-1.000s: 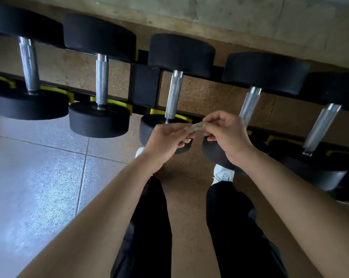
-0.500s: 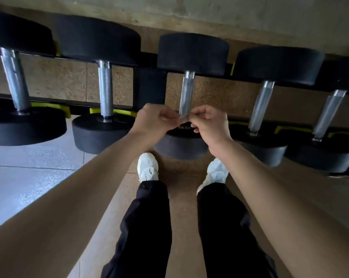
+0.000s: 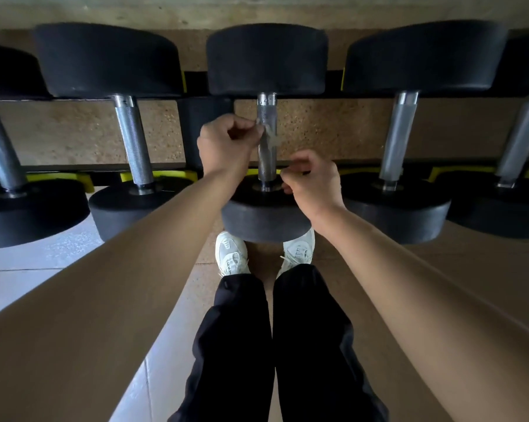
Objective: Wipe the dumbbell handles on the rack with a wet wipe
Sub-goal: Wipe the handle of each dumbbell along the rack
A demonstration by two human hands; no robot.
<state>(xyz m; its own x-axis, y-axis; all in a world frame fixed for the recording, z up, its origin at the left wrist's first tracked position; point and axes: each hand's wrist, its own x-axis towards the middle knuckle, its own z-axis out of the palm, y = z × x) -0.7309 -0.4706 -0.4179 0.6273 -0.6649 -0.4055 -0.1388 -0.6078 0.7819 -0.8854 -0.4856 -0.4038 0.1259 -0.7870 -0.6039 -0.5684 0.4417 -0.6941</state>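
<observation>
The left hand (image 3: 226, 141) is pinching a wipe (image 3: 271, 136) against the middle handle (image 3: 267, 159) on the rack (image 3: 190, 117), at the hand's 3 o'clock. The right hand (image 3: 313, 181), at the wipe's 5 o'clock, is curling its fingers; whether they are holding anything is unclear.

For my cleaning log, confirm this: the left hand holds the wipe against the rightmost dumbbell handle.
Not the rightmost. The head view shows the left hand holding the wipe against the centre dumbbell handle.
</observation>
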